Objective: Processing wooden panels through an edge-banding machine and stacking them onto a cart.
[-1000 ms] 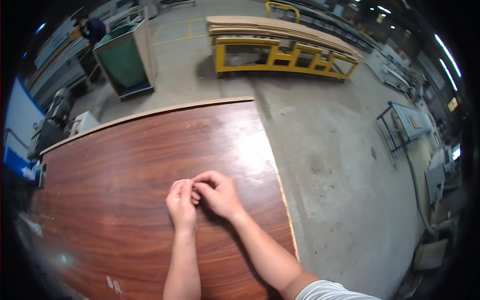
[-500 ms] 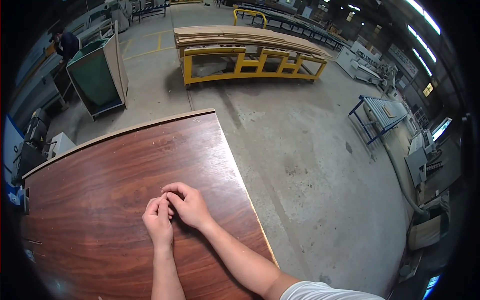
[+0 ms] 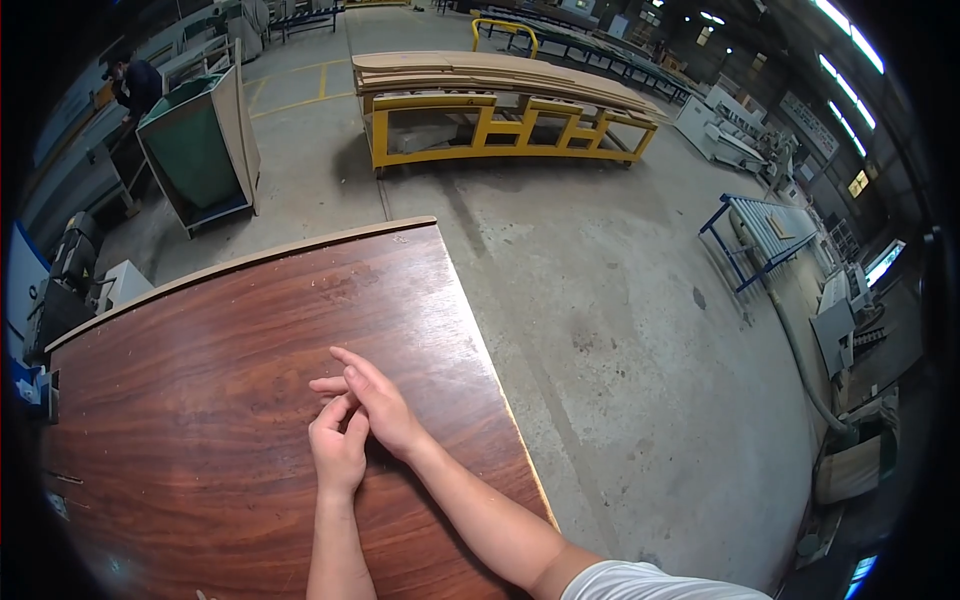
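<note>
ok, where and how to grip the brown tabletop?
Probably its right edge, mid-length, coming from the right, the floor side, pinching above and below. The tabletop is broad and flat, so an edge suits; this one is exposed, while a strip borders the far side. Underside hidden.

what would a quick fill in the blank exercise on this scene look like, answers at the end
Of the left hand and the right hand, the one nearer the right-side edge of the wood-grain surface is the ____.
The stacked boards rest on a rack painted ____.
In the picture, the tall bin stands to the ____ of those boards.
The roller table has legs coloured ____.

Missing words: right hand; yellow; left; blue
</note>
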Available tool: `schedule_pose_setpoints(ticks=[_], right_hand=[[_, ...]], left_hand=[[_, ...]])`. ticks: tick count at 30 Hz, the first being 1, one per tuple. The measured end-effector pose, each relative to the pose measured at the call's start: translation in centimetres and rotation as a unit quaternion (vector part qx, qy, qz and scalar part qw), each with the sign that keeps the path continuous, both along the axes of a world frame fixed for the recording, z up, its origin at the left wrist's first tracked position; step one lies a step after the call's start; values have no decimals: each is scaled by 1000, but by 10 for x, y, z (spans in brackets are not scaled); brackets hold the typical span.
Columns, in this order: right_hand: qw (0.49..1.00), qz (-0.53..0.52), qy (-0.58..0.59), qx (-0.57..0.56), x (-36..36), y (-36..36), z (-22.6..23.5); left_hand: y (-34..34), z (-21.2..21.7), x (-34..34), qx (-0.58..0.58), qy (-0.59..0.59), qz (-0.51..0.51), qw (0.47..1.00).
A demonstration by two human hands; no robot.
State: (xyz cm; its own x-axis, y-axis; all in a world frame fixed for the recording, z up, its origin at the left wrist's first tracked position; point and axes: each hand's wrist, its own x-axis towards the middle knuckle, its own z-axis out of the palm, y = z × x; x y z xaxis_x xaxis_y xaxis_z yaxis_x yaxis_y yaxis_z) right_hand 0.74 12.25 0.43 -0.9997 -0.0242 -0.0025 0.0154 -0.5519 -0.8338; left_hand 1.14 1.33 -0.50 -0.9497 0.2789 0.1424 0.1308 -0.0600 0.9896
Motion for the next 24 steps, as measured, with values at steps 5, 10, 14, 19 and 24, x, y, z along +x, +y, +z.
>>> schedule_pose_setpoints(ticks=[5, 10, 14, 19, 24], right_hand=[[997, 24, -34, -59, 6, 6, 8], [990, 137, 19, 11, 10, 8, 11], [980, 185, 35, 63, 14, 6, 14], [983, 150, 3, 104, 10, 9, 6], [992, 104, -4, 77, 8, 9, 1]], left_hand=[[7, 9, 6, -17, 20, -26, 999], [-3, 21, 11, 52, -98, -127, 986], [-19, 14, 3, 76, -102, -197, 972], [-5, 20, 8, 96, -114, -191, 970], [1, 29, 10, 87, -91, -195, 973]])
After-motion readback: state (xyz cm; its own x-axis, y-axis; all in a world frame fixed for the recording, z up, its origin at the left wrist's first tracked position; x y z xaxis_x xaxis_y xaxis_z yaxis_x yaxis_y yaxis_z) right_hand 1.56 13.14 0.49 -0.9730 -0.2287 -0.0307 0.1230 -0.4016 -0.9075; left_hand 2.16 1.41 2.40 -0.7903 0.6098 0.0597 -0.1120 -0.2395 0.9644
